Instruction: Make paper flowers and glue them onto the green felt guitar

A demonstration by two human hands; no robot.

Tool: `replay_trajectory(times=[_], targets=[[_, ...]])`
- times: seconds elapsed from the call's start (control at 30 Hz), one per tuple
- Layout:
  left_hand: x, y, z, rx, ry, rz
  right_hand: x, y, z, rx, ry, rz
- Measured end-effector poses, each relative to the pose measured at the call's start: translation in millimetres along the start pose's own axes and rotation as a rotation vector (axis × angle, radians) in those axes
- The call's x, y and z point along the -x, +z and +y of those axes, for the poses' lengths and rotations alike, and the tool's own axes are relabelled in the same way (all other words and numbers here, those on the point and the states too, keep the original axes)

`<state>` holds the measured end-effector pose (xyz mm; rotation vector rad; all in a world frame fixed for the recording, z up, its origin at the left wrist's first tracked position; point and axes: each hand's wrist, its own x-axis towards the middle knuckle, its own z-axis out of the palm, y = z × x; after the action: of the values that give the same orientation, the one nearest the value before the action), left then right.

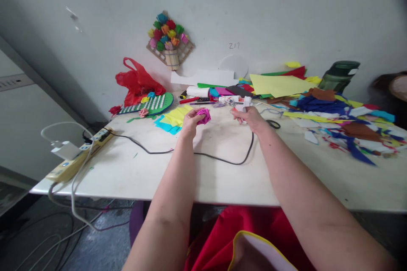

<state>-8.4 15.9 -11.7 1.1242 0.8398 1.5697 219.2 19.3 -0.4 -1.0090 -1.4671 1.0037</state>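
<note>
My left hand (190, 122) pinches a magenta crepe-paper flower (204, 116) above the middle of the table. To its right, my right hand (251, 118) is wrapped round a white hot glue gun (246, 102), partly hidden by the fingers. The gun's black cord (233, 163) loops down across the tabletop to the left. A gap separates the gun from the flower. Yellow paper sheets (176, 115) and a light-blue sheet (167, 126) lie just left of my left hand.
A power strip (79, 156) with a white charger (66, 150) sits at the left edge. Paper scraps (337, 114) heap up on the right, beside a green bottle (339, 75). A red plastic bag (138, 80) stands at the back left. Scissor handles (273, 124) show beyond my right wrist.
</note>
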Motion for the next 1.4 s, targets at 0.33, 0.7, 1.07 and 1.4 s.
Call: replay_trajectory(times=[0.33, 0.7, 1.07, 1.4], targets=[[-0.2, -0.1, -1.1, -0.038, 0.001, -0.012, 7.2, 0.1, -16.1, 0.04, -0.024, -0.173], [-0.3, 0.3, -1.4, -0.058, 0.008, 0.0, 11.3, 4.8, -24.8, 0.192, -0.02, -0.155], [-1.3, -0.5, -3.0, -0.068, 0.009, -0.008, 15.1, 12.9, -36.7, 0.359, 0.062, -0.052], [-1.5, 0.6, -2.1, -0.048, 0.01, -0.013, 11.3, 11.0, -30.3, 0.416, 0.041, -0.037]])
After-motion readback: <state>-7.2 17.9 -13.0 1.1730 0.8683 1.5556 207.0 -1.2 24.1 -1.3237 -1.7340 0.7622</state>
